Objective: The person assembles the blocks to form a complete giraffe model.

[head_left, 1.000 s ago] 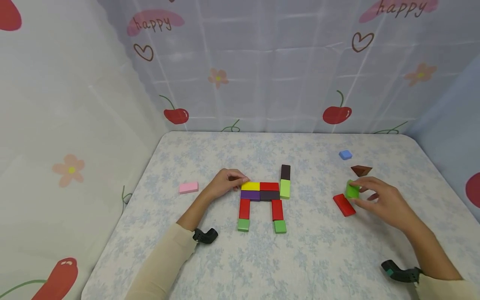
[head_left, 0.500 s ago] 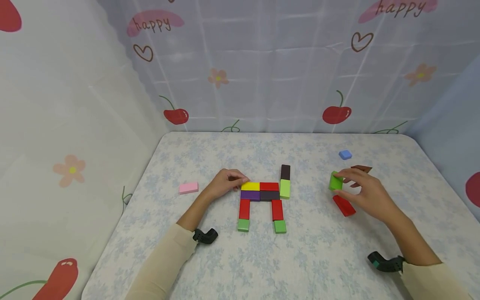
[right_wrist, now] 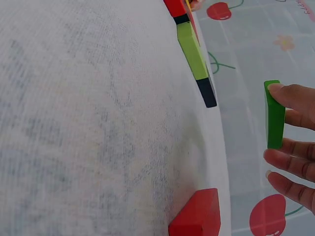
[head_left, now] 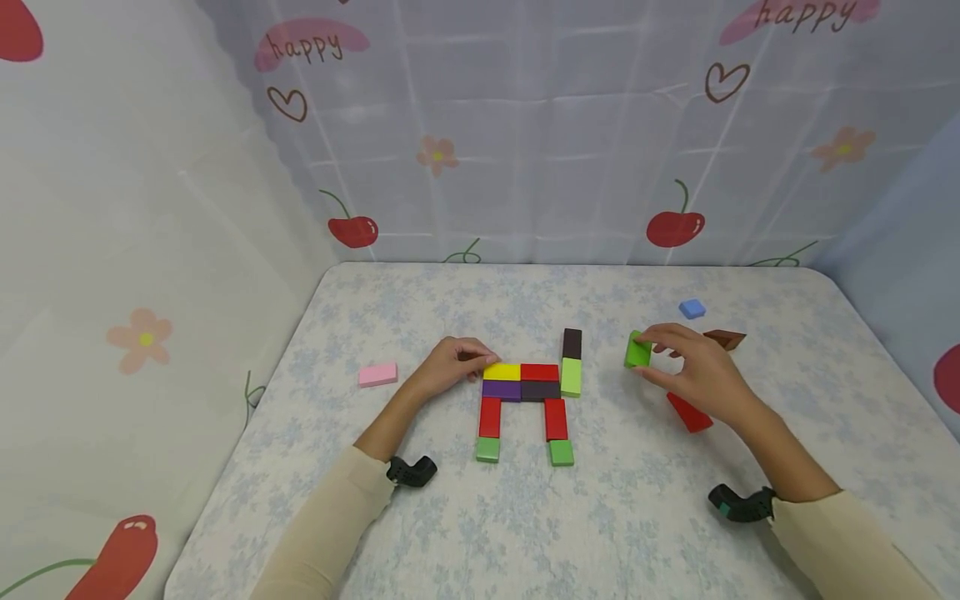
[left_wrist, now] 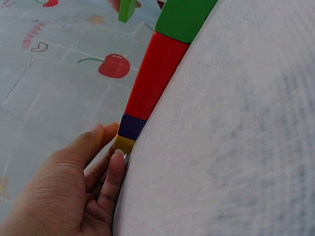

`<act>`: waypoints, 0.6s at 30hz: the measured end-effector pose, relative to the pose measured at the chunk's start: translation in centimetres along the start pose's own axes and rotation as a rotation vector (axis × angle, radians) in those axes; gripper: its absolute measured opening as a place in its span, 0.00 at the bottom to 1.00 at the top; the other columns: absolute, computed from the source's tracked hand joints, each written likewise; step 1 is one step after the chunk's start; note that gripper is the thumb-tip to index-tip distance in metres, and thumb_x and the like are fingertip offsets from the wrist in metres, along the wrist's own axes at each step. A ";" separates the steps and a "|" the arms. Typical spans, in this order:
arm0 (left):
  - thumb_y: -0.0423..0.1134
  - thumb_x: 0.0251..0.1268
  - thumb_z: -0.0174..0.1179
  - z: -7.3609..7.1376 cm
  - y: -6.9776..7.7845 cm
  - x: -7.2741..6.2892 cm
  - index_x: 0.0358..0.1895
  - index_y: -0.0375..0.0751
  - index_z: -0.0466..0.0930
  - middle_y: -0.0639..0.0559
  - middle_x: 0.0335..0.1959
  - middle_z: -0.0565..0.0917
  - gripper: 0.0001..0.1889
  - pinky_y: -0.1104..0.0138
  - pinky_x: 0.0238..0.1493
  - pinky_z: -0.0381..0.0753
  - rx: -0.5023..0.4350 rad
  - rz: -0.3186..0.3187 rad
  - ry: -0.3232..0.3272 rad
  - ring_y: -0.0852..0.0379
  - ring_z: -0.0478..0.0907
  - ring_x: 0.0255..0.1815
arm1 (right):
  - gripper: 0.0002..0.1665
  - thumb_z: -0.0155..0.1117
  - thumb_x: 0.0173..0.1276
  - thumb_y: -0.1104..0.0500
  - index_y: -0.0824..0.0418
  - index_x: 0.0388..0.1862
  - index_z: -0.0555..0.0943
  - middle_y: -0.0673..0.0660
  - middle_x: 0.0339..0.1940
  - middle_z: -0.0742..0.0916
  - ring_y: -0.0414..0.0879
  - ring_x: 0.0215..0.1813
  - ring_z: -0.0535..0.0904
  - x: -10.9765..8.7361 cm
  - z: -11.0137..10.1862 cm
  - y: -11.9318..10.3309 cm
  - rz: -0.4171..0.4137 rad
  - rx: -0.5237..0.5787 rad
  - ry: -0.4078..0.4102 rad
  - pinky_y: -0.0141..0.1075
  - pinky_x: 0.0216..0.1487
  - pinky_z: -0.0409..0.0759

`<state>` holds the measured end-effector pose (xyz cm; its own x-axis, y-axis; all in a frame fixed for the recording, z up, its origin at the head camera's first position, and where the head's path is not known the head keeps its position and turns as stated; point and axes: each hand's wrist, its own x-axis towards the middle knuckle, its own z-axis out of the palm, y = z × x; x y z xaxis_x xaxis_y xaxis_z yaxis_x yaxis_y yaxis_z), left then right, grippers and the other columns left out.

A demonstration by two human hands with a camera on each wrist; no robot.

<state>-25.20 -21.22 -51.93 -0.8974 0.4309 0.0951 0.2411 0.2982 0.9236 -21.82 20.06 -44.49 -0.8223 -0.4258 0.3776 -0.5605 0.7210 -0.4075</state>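
Right hand (head_left: 697, 371) pinching a bright green block (head_left: 637, 352) above the table (head_left: 637, 517), left hand (head_left: 452, 367) — narrow pinch — on a yellow block (head_left: 504, 372)

My head view looks forward and down on the tabletop (head_left: 630, 525); my wrist views, tilted, skim it up close toward the cherry-print backdrop (head_left: 517, 167), both catching what seems the same held green block (right_wrist: 274, 120)

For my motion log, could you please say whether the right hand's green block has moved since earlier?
Yes; in the head view, the green block moved left, toward the lime-green block.
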 end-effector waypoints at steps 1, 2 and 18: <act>0.43 0.72 0.64 0.0 0.1 0.0 0.45 0.43 0.91 0.50 0.37 0.87 0.10 0.65 0.31 0.81 0.002 -0.002 0.000 0.53 0.78 0.27 | 0.29 0.83 0.54 0.61 0.60 0.55 0.84 0.60 0.54 0.85 0.56 0.44 0.84 0.3 0.1 -0.1 -0.005 0.005 0.001 0.54 0.41 0.84; 0.43 0.73 0.64 0.0 0.1 0.0 0.45 0.43 0.91 0.50 0.38 0.87 0.10 0.66 0.31 0.81 0.005 -0.006 0.001 0.53 0.78 0.27 | 0.29 0.83 0.54 0.60 0.60 0.55 0.84 0.60 0.54 0.85 0.55 0.44 0.84 0.5 0.3 -0.2 -0.008 0.008 0.002 0.54 0.41 0.84; 0.45 0.74 0.63 0.1 0.3 0.0 0.44 0.42 0.91 0.48 0.39 0.87 0.12 0.66 0.31 0.81 0.005 -0.018 0.006 0.51 0.78 0.27 | 0.28 0.82 0.58 0.57 0.60 0.57 0.85 0.60 0.56 0.84 0.56 0.46 0.83 5.8 2.3 -1.2 -0.023 0.015 -0.089 0.49 0.44 0.83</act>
<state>-25.06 -21.07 -51.69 -0.9037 0.4204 0.0812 0.2272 0.3102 0.9231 -26.14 15.49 -43.74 -0.8144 -0.4895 0.3117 -0.5801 0.7024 -0.4126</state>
